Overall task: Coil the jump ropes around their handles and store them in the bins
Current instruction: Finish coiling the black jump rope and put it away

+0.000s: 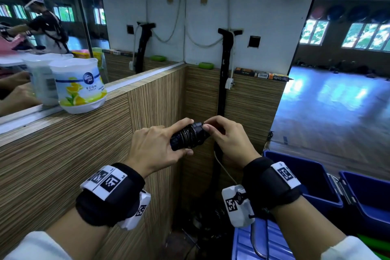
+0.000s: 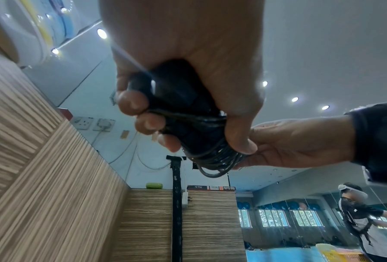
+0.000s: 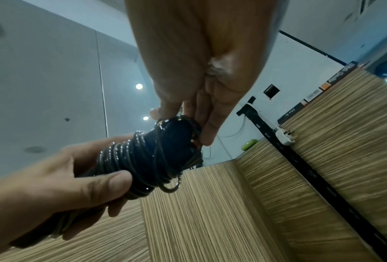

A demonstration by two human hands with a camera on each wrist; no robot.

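Many thin glossy coils, black handles

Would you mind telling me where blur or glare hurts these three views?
Head view: edges smeared, the jump rope sharp. Left wrist view: the left hand looms dark against ceiling lights. Right wrist view: highlights glint on the rope coils, wood panelling streaked.

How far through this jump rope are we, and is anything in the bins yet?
Done: most of the jump rope is coiled around its handles. In hand: left hand grips the bundle, right hand pinches the end. Left: binning; the visible part of the blue bin looks empty.
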